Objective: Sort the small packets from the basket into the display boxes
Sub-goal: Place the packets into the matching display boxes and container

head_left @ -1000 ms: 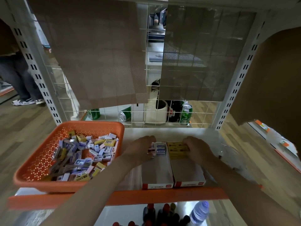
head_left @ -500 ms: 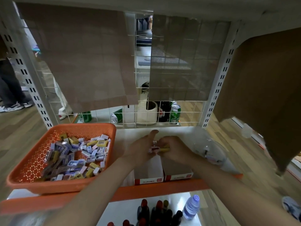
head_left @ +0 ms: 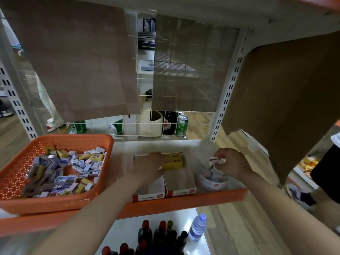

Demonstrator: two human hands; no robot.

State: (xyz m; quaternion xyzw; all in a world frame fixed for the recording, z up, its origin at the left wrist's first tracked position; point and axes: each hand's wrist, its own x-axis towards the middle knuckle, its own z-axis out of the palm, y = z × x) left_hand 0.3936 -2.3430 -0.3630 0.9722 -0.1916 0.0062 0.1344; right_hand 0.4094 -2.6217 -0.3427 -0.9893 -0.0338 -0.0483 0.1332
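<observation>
An orange perforated basket (head_left: pixel 103 144) on the shelf's left holds several small purple, white and yellow packets (head_left: pixel 73 166). Two white display boxes stand side by side at the shelf's middle: the left box (head_left: pixel 149 195) and the right box (head_left: pixel 181 190), which has yellow packets (head_left: pixel 173 160) at its back. My left hand (head_left: pixel 147 166) lies over the back of the left box, fingers touching the yellow packets; what it covers is hidden. My right hand (head_left: pixel 230 162) pinches a small pink-and-white packet (head_left: pixel 214 160) above a clear round tub (head_left: pixel 211 178) on the right.
A wire grid with brown mats (head_left: pixel 82 61) backs the shelf, with green cans (head_left: pixel 181 126) behind it. Brown cardboard (head_left: pixel 285 98) hangs at the right. Below the orange shelf edge (head_left: pixel 211 197) stand dark bottles (head_left: pixel 161 234) and a water bottle (head_left: pixel 197 227).
My right hand has moved right from the display boxes to above the clear tub, carrying a small packet. My left hand stayed at the boxes' back. The view shifted.
</observation>
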